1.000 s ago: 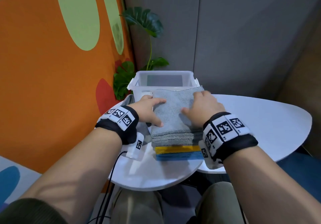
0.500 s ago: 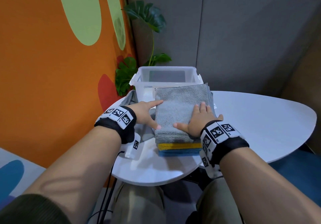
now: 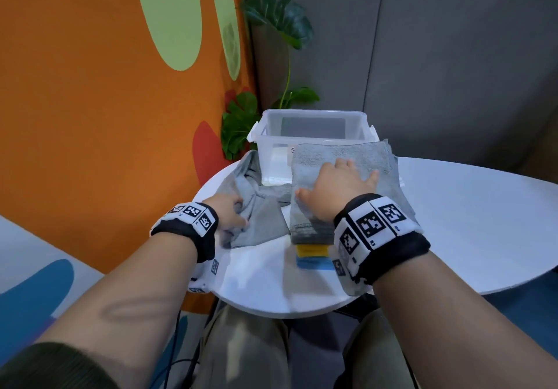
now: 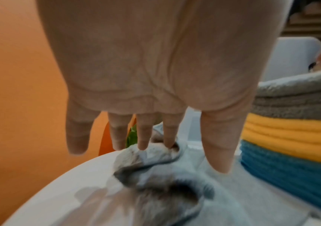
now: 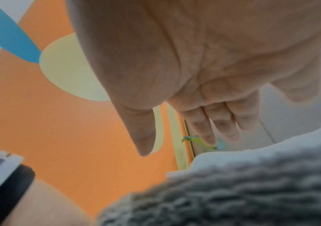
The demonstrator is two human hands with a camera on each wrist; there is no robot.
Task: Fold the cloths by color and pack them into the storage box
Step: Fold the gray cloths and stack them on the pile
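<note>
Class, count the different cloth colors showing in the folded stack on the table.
3. Gray folded cloths lie on top under the right hand, a yellow layer sits below them, and blue is at the bottom. How many cloths make up each layer cannot be told.

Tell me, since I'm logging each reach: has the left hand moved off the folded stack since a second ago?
Yes. The left hand has left the stack, moving leftward onto the loose grey cloth.

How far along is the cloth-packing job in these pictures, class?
Done: grey, yellow and blue cloths lie folded in a stack under the right hand. In hand: the left hand touches a loose grey cloth, unfolded. Left: packing; the storage box shows no cloths inside.
</note>
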